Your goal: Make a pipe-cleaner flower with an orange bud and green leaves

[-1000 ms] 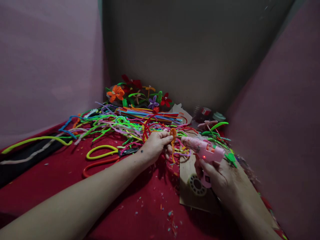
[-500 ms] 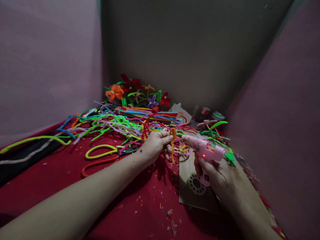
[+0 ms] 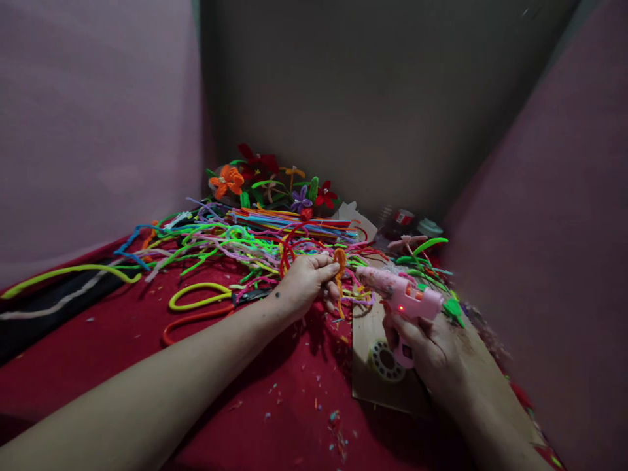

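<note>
Pinched between the thumb and fingers of my left hand (image 3: 314,280) is an orange pipe cleaner (image 3: 339,261), bent into a loop at the top with its tail hanging down. My right hand (image 3: 424,337) is wrapped round the handle of a pink glue gun (image 3: 400,291), whose small red light is on. The gun's nozzle points left at the orange loop, a short gap away from it. Under the gun a wooden board (image 3: 366,383) bears a roll of tape (image 3: 386,361). Left of my left wrist lie scissors (image 3: 201,297) with one yellow and one red handle.
A tangle of coloured pipe cleaners (image 3: 230,242) spreads behind my hands. A bundle of straight ones (image 3: 294,222) lies beyond it, below finished pipe-cleaner flowers (image 3: 228,182). Bottles (image 3: 402,219) stand at the back right. Small scraps (image 3: 336,425) litter the red cloth (image 3: 265,405).
The orange loop has turned slightly in my left fingers and looks more filled in. My right hand with the glue gun has barely shifted.
</note>
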`<state>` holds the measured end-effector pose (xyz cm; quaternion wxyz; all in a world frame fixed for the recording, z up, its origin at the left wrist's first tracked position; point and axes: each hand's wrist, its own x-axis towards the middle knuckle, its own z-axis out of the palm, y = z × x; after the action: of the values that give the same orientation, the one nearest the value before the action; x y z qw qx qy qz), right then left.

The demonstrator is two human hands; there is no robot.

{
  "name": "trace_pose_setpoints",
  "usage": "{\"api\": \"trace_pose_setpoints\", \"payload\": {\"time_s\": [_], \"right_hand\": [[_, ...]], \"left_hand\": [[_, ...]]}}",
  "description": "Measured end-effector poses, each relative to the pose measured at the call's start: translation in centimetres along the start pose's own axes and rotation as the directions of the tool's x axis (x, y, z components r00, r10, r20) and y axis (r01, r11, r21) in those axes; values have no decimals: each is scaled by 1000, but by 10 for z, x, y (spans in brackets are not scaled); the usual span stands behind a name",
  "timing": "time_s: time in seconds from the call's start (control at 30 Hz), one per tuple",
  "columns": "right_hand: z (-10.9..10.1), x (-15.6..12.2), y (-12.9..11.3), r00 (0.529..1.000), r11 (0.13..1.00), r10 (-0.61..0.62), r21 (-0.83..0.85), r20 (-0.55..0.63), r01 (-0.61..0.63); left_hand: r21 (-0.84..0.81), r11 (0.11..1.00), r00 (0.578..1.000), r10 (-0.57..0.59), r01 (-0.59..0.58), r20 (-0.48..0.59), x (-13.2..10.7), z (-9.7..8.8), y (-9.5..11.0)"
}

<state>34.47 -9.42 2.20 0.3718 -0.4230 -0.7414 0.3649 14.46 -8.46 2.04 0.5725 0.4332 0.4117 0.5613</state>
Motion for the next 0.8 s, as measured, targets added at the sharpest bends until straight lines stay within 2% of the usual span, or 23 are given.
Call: {"api": "trace_pose_setpoints", "payload": {"time_s": [0.27, 0.53, 0.8], "right_hand": [[1, -1, -4, 1000, 1000, -8, 9, 27, 8], [1, -2, 9, 1000, 998, 29, 58, 7, -29], [1, -1, -5, 1000, 1000, -14, -4, 17, 15]], "left_hand": [[8, 1000, 1000, -7, 7, -10, 0, 0, 1], [-3, 1000, 1000, -7, 7, 10, 0, -1, -1], [-2, 1000, 1000, -10, 10, -5, 0, -1, 0]]}}
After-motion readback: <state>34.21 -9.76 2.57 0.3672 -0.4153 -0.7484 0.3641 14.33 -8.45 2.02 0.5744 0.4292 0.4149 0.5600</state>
